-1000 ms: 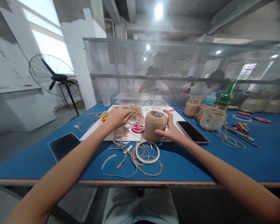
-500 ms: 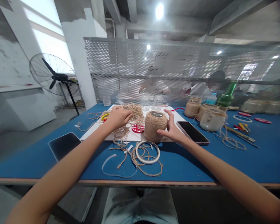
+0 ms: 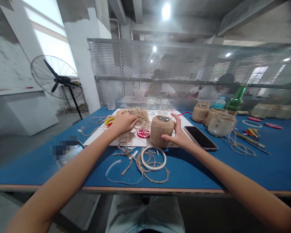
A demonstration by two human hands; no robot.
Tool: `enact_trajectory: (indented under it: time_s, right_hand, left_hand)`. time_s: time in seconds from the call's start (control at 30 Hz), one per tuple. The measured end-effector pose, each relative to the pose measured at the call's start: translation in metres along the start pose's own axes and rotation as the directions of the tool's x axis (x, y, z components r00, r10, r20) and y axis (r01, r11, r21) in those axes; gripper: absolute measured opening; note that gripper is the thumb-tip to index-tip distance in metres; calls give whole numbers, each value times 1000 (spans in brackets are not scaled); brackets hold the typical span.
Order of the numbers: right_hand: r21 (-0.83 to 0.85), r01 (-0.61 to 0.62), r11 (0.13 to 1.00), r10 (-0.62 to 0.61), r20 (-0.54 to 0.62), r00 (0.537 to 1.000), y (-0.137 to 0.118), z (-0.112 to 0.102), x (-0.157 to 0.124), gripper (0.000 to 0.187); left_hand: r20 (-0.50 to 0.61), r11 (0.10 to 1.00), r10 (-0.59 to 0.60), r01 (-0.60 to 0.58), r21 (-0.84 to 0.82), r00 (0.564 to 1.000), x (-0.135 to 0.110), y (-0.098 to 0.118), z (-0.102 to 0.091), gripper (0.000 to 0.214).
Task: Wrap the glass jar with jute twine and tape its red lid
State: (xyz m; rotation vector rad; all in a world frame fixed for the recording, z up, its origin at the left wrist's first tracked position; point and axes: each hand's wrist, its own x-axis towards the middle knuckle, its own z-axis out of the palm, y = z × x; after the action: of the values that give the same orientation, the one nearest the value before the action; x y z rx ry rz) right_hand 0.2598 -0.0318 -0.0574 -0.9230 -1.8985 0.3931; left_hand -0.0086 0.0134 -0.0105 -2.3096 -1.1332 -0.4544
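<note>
A glass jar wrapped in jute twine (image 3: 161, 132) stands upright on the near edge of a white board (image 3: 184, 129). My right hand (image 3: 178, 134) grips its right side, thumb across the front and fingers behind. My left hand (image 3: 123, 123) is closed at the loose heap of jute twine (image 3: 142, 116), its fingertips pinched by the strands; the fingers partly hide what is between them. A red lid (image 3: 143, 133) lies left of the jar. In front of it, a roll of white tape (image 3: 153, 167) rests over loops of twine.
One phone (image 3: 200, 138) lies right of the board, another (image 3: 71, 152) beside my left forearm. More wrapped jars (image 3: 200, 111), a green bottle (image 3: 236, 98) and tools (image 3: 252, 132) stand or lie at right. A perforated metal screen (image 3: 135, 68) closes the back, with people behind.
The screen of the left phone has lit up. My right thumb has shifted slightly left on the jar; my left hand has barely moved.
</note>
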Motion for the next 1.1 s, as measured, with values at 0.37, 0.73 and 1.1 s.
enact_trajectory:
  time_s: [0.37,0.73,1.1]
  right_hand:
    - [16,-26,1000,26,26,999,3,-1,0,91]
    - [55,-54,997,52,41,998,-1,-2,-1,88]
    - [-56,-17,998,16,-8,1000,5,2,0,99]
  left_hand:
    - [-35,994,-112,112,-2,993,-1,18,5,34]
    - [-18,985,-171,171,-21,985,-1,25,6,34]
    - [-17,985,-174,173,-21,985,-1,25,7,33]
